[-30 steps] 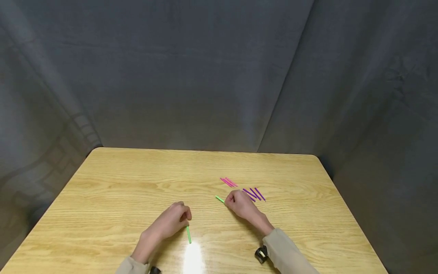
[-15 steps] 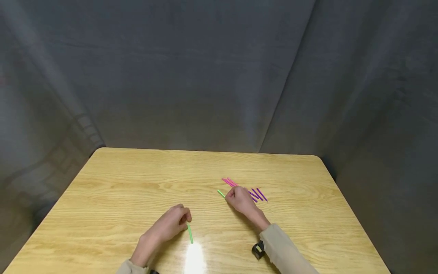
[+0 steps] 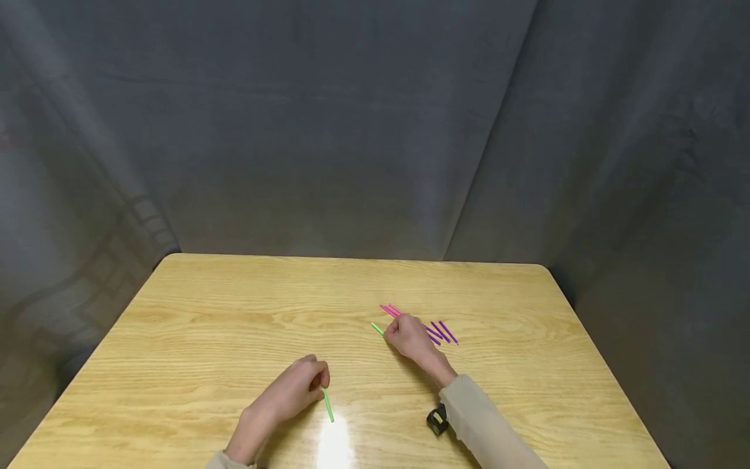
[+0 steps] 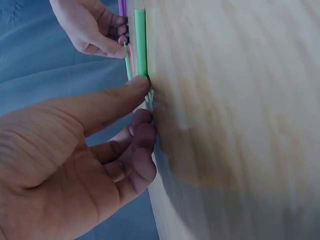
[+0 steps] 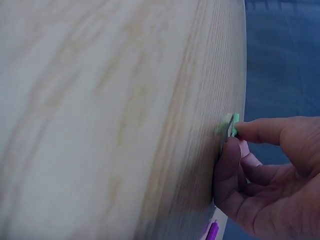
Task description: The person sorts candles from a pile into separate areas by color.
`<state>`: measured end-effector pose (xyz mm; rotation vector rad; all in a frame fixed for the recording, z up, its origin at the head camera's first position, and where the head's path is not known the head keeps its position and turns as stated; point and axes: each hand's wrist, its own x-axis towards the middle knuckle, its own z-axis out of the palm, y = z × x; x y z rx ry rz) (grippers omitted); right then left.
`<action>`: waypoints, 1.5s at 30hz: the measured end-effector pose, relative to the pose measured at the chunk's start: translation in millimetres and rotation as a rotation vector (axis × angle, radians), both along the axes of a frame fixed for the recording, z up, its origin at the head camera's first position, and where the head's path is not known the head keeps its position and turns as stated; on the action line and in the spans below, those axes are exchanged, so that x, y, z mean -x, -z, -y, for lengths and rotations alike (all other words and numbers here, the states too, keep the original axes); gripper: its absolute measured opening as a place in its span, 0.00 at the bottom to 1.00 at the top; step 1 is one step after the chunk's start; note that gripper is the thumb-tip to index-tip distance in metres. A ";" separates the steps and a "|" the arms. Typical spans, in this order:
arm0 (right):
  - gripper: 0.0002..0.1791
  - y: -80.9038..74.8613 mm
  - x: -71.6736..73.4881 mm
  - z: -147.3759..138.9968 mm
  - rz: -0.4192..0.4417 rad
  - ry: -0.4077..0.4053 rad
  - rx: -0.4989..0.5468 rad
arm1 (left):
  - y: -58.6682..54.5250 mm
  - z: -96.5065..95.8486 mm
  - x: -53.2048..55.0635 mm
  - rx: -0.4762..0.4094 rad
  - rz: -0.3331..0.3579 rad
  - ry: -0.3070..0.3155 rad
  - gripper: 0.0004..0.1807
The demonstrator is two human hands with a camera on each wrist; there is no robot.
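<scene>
My left hand (image 3: 295, 387) pinches one end of a thin green stick (image 3: 329, 407) near the front of the table, and the stick points toward me. In the left wrist view the thumb lies against this green stick (image 4: 141, 42), with the fingers curled below. Farther up, my right hand (image 3: 410, 335) pinches a second green stick (image 3: 377, 327) between thumb and finger, its far end sticking out to the left. Several pink sticks (image 3: 388, 310) lie just beyond the right hand, which partly covers them. Several purple sticks (image 3: 444, 332) lie side by side at its right, also partly covered.
The wooden table (image 3: 234, 306) has a bright glare spot near its front. Grey curtains (image 3: 328, 130) hang behind the table and along both sides. A small black device (image 3: 437, 420) is at the right sleeve.
My right hand has moved slightly away from me with its green stick, closer to the pink sticks. The left hand has stayed nearly in place; its stick has tilted a little.
</scene>
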<state>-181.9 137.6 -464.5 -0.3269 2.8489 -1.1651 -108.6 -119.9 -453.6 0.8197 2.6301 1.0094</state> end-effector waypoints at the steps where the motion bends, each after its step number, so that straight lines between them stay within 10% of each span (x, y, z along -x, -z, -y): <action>1: 0.21 -1.4 0.1 0.2 -0.001 0.001 0.002 | -0.2 -0.1 -0.4 0.001 -0.005 0.000 0.11; 45: 0.08 0.4 -4.2 0.9 -0.038 0.023 -0.004 | 4.8 -3.5 -3.8 -0.015 0.013 0.058 0.13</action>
